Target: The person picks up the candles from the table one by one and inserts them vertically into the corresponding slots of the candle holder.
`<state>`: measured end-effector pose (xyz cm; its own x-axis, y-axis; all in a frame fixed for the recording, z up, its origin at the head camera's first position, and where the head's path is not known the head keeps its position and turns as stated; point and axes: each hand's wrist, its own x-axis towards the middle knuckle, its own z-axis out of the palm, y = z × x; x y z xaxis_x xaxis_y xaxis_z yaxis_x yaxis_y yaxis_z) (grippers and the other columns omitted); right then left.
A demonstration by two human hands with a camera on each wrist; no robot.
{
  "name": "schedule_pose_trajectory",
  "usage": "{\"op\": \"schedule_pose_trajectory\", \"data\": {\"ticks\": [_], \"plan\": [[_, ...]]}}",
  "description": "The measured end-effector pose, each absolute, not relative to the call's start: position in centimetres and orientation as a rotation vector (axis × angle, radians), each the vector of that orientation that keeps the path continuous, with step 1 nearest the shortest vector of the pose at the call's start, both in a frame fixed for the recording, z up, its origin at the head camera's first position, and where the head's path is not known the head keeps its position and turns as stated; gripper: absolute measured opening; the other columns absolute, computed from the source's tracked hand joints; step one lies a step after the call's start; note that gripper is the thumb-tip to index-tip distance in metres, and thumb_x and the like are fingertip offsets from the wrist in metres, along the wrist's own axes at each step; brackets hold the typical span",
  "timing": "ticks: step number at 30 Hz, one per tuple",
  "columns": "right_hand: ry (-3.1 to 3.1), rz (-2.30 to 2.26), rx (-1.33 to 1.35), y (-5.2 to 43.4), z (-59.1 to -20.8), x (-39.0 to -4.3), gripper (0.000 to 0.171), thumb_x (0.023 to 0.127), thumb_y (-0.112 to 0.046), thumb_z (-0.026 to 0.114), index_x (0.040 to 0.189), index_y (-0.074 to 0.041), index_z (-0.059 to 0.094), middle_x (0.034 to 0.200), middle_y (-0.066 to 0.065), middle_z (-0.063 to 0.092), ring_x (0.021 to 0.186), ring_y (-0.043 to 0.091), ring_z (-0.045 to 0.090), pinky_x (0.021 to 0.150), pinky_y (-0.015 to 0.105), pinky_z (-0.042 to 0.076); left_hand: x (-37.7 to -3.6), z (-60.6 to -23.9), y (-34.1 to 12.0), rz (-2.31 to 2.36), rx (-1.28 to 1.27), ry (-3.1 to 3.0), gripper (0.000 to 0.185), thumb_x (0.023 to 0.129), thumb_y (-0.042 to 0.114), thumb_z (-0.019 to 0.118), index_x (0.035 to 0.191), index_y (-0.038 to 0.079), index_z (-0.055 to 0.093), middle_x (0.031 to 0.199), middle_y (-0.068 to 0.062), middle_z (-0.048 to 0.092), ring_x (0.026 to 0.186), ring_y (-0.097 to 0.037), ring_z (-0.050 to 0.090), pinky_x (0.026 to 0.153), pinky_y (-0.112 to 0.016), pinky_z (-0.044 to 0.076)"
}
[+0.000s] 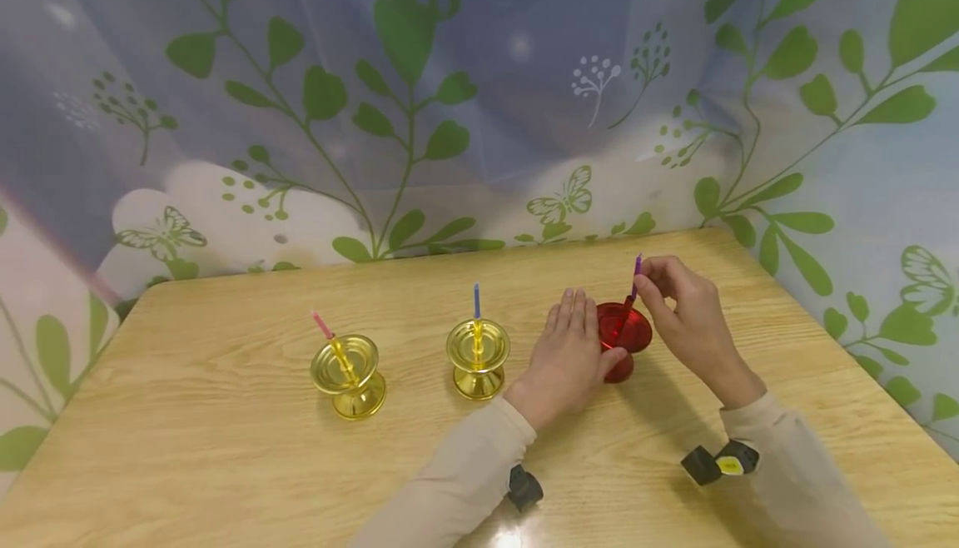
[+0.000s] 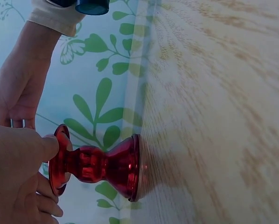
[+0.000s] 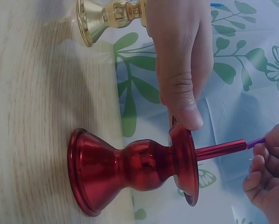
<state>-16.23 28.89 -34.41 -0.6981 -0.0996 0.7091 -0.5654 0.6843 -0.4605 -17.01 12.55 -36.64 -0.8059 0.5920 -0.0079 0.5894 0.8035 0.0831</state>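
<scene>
A shiny red candle holder stands upright on the table, its wide dish above a flared base. My left hand holds the left side of the dish, the thumb over its rim. A slim purple candle rises from the red stem at the dish's centre. Near that stem, the thumb and fingers of my right hand pinch the candle. To the left stand two gold candle holders, one with a blue candle, the other with a tilted pink candle.
All the holders stand in a row on a light wooden table. Behind the table's far edge hangs a cloth printed with green leaves and butterflies. Dark wrist devices sit on both sleeves, one at the left cuff.
</scene>
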Motion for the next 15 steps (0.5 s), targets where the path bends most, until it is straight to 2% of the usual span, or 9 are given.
{"op": "schedule_pose_trajectory", "data": {"ticks": [7, 15], "plan": [[-2.221, 0.941, 0.511, 28.72, -34.38, -16.01, 0.008, 0.09, 0.01, 0.06, 0.098, 0.008, 0.06, 0.081, 0.009, 0.065, 0.074, -0.005, 0.056, 0.07, 0.005, 0.044, -16.97, -36.73, 12.64, 0.107, 0.96, 2.948, 0.074, 0.101, 0.054, 0.025, 0.153, 0.001, 0.018, 0.16, -0.015, 0.014, 0.148, -0.026, 0.006, 0.118, -0.034, 0.012], [-2.22, 0.921, 0.532, 28.56, -34.42, -16.07, 0.009, 0.089, 0.011, 0.06, 0.097, 0.008, 0.06, 0.08, 0.008, 0.065, 0.072, 0.0, 0.057, 0.069, 0.006, 0.043, -16.97, -36.79, 12.61, 0.085, 0.959, 2.966, 0.075, 0.101, 0.055, 0.024, 0.153, 0.001, 0.018, 0.16, -0.014, 0.014, 0.148, -0.026, 0.006, 0.118, -0.035, 0.013]]}}
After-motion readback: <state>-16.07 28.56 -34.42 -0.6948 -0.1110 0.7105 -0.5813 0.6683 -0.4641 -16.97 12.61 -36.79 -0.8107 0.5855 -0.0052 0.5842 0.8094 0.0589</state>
